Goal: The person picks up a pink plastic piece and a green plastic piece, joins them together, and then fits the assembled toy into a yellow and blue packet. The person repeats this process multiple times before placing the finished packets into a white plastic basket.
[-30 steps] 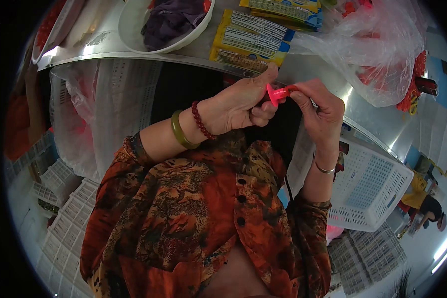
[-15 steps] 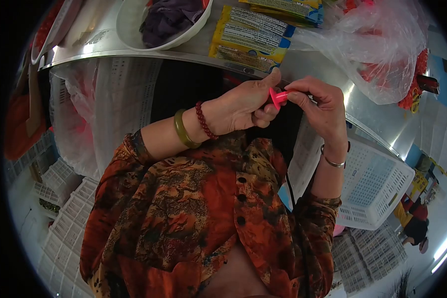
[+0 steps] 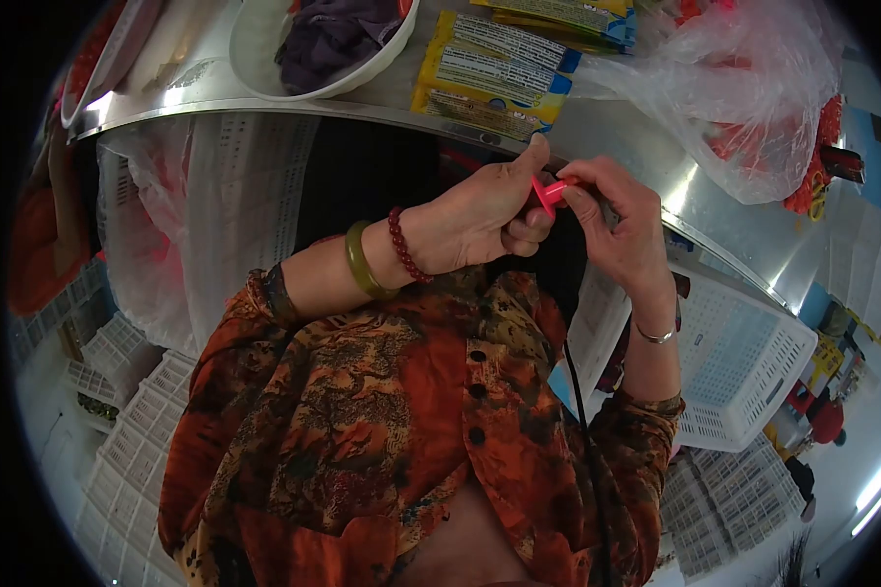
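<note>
A small bright pink plastic piece with a round flange and a short stem is between my hands, just off the table edge. My left hand has its fingers curled against the flange side, thumb pointing up; anything inside that palm is hidden. With thumb and forefinger, my right hand pinches the stem's end. Yellow and blue printed packets lie on the metal table right beyond the hands.
On the table are a white basin holding dark cloth and a clear plastic bag with red items. White plastic crates stand below at right, more at lower left. A person is at far right, another at left.
My right hand and forearm have shifted slightly, the wrist dropping a little, still pinching the pink piece. My left hand has barely moved. The background people have changed position.
</note>
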{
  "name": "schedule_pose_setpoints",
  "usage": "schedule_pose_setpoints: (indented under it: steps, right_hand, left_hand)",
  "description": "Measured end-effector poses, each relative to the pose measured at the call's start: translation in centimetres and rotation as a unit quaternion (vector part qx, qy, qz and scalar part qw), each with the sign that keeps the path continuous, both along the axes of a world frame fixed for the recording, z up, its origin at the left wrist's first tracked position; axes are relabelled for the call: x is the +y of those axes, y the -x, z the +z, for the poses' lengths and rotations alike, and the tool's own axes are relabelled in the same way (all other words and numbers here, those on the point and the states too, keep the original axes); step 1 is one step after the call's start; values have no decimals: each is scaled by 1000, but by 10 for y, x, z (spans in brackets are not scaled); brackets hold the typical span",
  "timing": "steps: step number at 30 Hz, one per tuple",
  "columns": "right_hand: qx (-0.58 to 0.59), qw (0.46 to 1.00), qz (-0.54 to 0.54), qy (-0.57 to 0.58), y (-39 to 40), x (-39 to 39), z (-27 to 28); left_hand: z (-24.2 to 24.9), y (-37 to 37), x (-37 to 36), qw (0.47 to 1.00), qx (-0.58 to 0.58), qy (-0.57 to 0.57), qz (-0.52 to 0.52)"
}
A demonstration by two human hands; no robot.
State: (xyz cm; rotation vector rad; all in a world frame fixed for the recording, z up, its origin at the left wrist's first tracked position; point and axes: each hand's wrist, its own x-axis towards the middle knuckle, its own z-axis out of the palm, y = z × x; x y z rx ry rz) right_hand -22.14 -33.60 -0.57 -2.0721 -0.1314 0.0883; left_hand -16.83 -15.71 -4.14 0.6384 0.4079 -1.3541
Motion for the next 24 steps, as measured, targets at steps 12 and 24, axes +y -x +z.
schedule_pose_setpoints:
  steps: [12, 24]
  right_hand:
    - [-55, 994, -85, 28, 7, -5, -7]
    - [-25, 963, -245, -110, 1, -19, -19]
  left_hand:
    - [19, -12, 24, 989, -93, 27, -114]
    - [-11, -58, 24, 402, -879, -255, 14]
